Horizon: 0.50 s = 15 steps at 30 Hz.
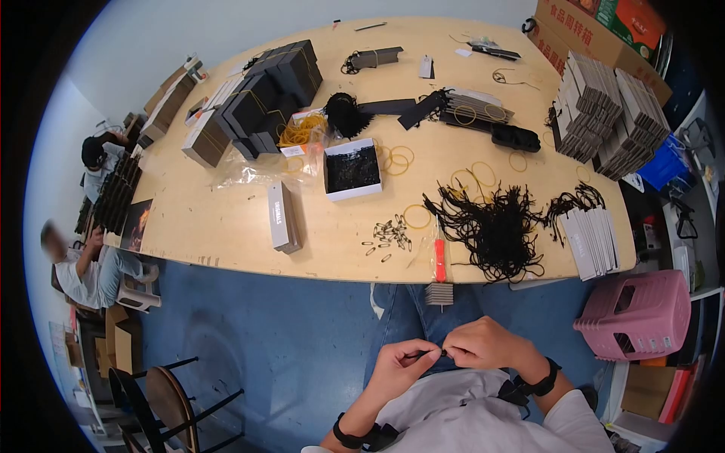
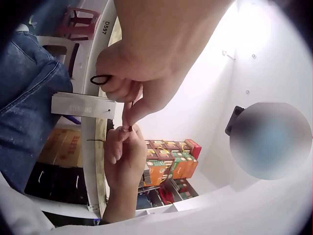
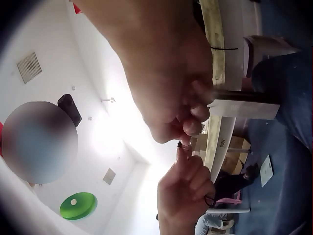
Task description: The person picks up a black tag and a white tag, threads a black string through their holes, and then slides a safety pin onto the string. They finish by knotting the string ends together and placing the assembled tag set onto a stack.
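Over the lap, my left hand [image 1: 402, 370] and my right hand [image 1: 489, 344] meet at the fingertips. Both pinch a thin black cord between thumb and forefinger. A loop of the cord [image 2: 101, 80] sticks out from the curled fingers of my left hand in the left wrist view. Where the fingertips meet, a small dark bit of the cord [image 3: 179, 145] shows in the right wrist view; the rest is hidden by the fingers. Just beyond the hands, a stack of grey tags [image 1: 439, 295] stands at the table edge, near the jeans.
On the wooden table [image 1: 340, 249] lie a heap of black cords [image 1: 498, 230], safety pins [image 1: 390, 232], a red-handled tool [image 1: 439, 259] and white tags [image 1: 587, 243]. Dark card stacks [image 1: 264, 94] stand behind. A pink stool [image 1: 634, 315] is right; another person [image 1: 94, 264] sits far left.
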Tool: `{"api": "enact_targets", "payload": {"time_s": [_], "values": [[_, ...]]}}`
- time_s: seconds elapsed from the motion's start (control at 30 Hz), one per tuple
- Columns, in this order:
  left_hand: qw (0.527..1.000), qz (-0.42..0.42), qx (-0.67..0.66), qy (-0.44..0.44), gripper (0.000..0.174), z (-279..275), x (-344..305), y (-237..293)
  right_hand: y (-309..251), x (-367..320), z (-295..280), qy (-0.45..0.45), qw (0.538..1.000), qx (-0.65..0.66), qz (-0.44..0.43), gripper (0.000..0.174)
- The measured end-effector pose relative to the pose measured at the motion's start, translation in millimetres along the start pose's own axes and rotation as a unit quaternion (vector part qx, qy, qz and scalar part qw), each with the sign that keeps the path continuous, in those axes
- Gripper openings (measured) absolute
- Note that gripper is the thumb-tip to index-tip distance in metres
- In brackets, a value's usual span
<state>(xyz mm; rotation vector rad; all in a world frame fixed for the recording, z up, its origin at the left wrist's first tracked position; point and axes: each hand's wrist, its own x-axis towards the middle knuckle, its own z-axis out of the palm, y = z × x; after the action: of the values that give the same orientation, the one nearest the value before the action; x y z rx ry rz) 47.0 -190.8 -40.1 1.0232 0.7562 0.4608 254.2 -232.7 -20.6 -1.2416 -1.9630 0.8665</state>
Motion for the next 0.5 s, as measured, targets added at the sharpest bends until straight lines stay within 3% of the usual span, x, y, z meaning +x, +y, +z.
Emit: {"api": "enact_targets", "payload": {"time_s": [0.33,0.5], "values": [[0.999,0.021,0.042,-0.016,0.012,-3.5,-3.8,0.6,-3.4,-2.4,-5.8,-0.032,0.999,0.03,0.005,0.005],[1.0,0.022,-0.001,-0.002,0.012,-1.0,-2.1,0.1,-18.5,1.6,-4.6,0.009,0.997,0.044,0.059,0.02]]}}
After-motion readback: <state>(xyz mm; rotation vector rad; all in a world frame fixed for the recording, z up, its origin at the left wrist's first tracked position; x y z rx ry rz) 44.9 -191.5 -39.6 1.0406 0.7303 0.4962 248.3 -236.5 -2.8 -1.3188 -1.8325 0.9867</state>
